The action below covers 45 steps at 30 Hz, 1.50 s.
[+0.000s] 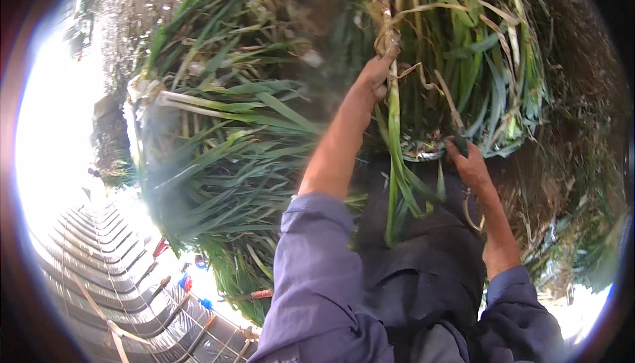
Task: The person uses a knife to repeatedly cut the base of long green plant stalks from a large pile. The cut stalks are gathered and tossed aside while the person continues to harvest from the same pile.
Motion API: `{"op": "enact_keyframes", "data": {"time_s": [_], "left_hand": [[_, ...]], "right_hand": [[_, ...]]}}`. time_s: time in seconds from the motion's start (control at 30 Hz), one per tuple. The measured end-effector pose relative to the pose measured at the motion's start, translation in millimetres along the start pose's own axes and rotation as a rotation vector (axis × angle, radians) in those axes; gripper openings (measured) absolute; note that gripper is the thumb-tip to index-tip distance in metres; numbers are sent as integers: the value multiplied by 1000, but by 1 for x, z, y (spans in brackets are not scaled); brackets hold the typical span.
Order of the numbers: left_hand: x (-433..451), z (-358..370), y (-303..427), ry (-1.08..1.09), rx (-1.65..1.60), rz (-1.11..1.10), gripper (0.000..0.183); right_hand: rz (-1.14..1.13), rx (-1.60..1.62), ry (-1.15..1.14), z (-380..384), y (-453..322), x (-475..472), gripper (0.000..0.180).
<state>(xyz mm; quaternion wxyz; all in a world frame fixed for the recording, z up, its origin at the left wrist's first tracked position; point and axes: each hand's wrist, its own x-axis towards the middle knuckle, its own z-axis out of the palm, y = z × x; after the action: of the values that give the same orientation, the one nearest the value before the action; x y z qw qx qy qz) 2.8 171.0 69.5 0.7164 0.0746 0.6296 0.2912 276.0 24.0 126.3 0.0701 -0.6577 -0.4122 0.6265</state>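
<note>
My left hand (379,72) is closed around a bunch of long-leaved plants (394,110), which look like leeks or green garlic. Dry, brownish stalks and roots (386,20) stick up beyond the fist, while green leaves hang below it over my dark trousers. In my right hand (469,167) is the dark handle of a slim tool (450,100); its narrow brownish blade points up and left, and its exact kind is unclear. Between the hands and to the right lies a thick pile of the same plants (471,75). A thin yellowish loop (471,211) hangs by my right wrist.
A large heap of green leaves (238,164) spreads to my left, with pale stems (193,105) on top. Bare brown soil and plant litter (570,129) lie at the right. A ribbed, film-covered greenhouse structure (119,273) shows at lower left, near small red and blue objects (186,282).
</note>
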Motion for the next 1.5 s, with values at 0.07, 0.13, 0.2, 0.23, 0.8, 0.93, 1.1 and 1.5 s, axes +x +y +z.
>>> {"op": "enact_keyframes", "data": {"time_s": [0.07, 0.13, 0.2, 0.23, 0.8, 0.93, 1.1, 1.5], "left_hand": [[-9, -3, -61, -26, -165, -115, 53], [-32, -7, -111, -127, -334, -124, 52], [-52, -18, -139, -175, -254, -127, 48], [-62, -23, -151, -181, -189, -142, 44], [-63, -39, -191, 90, 67, -56, 53], [-76, -23, -177, 144, 172, -20, 52], [-87, -6, -156, 247, 149, 26, 45], [-63, -1, -188, 263, 629, 146, 66]], "right_hand": [[118, 121, -99, 3, 8, -9, 45], [188, -76, -57, 12, 11, -21, 44], [12, -210, -76, 20, 10, -38, 50], [54, -353, -129, 19, 9, -47, 50], [55, -552, -40, 53, -34, 69, 46], [36, -561, 85, 58, -37, 109, 49], [139, -493, 54, 58, -33, 94, 51], [66, -559, 121, 52, -5, 114, 45]]}}
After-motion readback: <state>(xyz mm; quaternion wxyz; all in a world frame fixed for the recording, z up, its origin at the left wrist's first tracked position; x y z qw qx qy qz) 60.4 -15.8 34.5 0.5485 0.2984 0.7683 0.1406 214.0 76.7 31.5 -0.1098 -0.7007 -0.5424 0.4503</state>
